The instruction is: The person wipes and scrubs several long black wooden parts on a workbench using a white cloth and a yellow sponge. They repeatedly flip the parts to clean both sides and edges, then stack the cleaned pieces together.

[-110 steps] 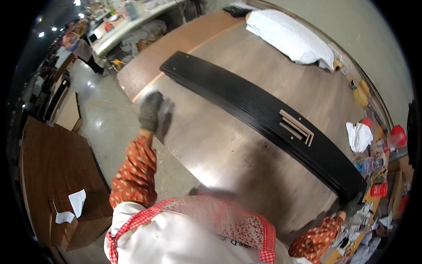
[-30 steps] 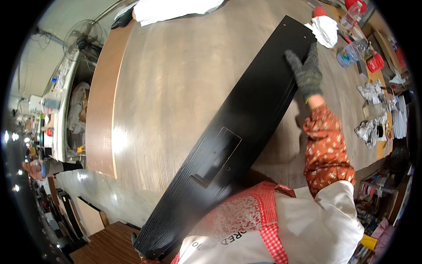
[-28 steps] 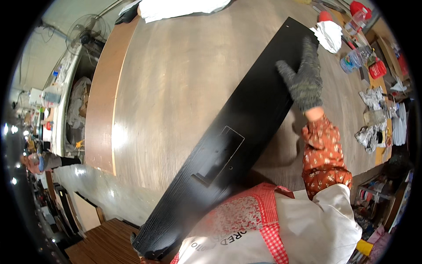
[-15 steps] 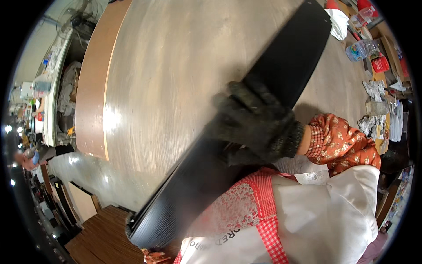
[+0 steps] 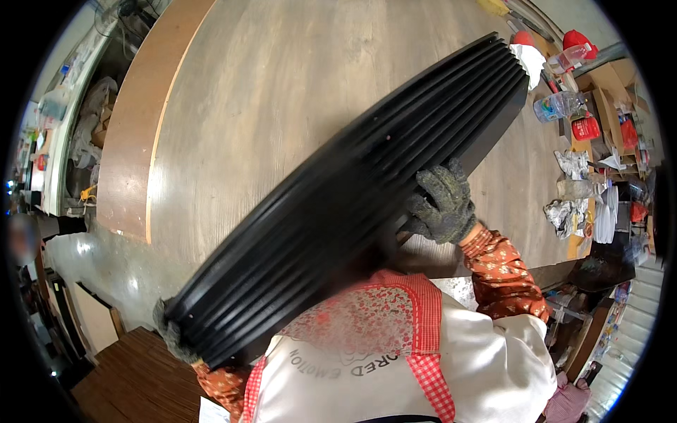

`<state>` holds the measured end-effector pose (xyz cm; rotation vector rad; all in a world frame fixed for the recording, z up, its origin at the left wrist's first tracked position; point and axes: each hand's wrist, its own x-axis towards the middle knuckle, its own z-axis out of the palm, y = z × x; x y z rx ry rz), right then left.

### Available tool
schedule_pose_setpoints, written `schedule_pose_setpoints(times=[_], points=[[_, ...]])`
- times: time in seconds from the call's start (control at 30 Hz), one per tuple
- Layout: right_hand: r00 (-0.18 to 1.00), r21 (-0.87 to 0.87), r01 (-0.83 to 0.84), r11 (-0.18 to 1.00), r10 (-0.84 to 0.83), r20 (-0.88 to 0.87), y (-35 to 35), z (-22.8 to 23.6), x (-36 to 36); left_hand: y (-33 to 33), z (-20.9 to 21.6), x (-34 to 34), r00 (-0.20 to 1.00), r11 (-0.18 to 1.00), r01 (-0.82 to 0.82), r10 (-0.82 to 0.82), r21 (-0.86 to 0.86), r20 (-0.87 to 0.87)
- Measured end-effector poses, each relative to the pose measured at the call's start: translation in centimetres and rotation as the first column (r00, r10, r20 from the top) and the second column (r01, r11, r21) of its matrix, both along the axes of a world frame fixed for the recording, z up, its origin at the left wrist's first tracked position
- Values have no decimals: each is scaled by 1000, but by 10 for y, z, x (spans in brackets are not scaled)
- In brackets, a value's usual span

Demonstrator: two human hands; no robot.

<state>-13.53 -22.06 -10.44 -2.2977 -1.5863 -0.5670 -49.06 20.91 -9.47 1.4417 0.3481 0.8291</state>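
Note:
A long black panel (image 5: 338, 211) with ribs running along its length lies slanted across my front, from lower left to upper right. My left hand (image 5: 173, 331), in a dark grey knitted glove, is closed around its lower left end. With the same kind of glove on, my right hand (image 5: 444, 204) grips the panel's near edge, right of its middle; the fingers curl over the edge and the thumb side is partly hidden. Below the panel is the wood-grain tabletop (image 5: 261, 92). I cannot tell whether the far end touches it.
Along the right side are plastic bottles (image 5: 557, 106), a red can (image 5: 585, 128), crumpled foil (image 5: 566, 211) and cardboard boxes (image 5: 610, 92). A brown board edge (image 5: 134, 141) borders the table's left. Dark brown boards (image 5: 141, 381) stand at lower left; a person (image 5: 25, 240) is at far left.
The panel has been turned over its long axis, so its ribbed face shows where a smooth one did. My right hand has moved from across its top to its near edge.

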Motion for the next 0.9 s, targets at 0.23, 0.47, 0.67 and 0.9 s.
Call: schedule_pose_setpoints(times=[0.23,0.47,0.67,0.9], points=[[999,129,41,991,-38,-32,7,70,36,23,-22,-47,1000,997,-20,19,69,11],[997,-215,83,973,-80,20,60,78,104,3,-9,-48,992,988,105,-112,112,62],[988,-223,-75,972,41,-151,41,73,103,-8,-13,-98,976,937,-206,175,-283,-130],[988,-264,-59,963,18,-153,48,82,96,-68,-24,-44,940,795,-90,266,-600,212]])
